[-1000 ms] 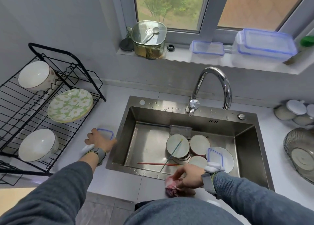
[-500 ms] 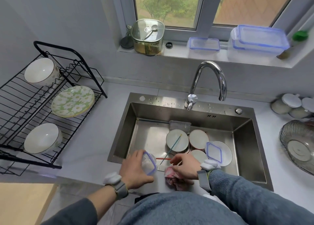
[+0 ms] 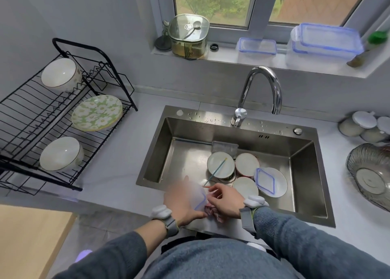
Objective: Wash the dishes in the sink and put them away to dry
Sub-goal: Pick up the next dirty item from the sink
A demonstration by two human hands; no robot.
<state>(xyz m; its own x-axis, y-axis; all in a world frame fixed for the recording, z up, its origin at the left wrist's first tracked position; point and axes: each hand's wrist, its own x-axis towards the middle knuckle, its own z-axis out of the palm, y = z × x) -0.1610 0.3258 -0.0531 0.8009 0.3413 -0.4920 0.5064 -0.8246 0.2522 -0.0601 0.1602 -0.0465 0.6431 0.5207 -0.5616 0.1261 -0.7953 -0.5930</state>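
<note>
Grey countertop w/ steel sink is seen from above. At the near sink rim, a clear blue-rimmed container is gripped by the left hand, blurred. Just beside it, a pink cloth is held in the curled right hand. Farther in the basin, bowls w/ chopsticks & a blue-rimmed lid are piled. At far left, a flowered plate is held in the black rack.

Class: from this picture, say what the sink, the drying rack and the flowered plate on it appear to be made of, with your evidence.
Sink: probably stainless steel, brushed grey with dull reflections. Drying rack: thin metal wire, apparently coated matte black. Flowered plate: likely glazed ceramic, glossy with printed daisies, though melamine cannot be ruled out.
</note>
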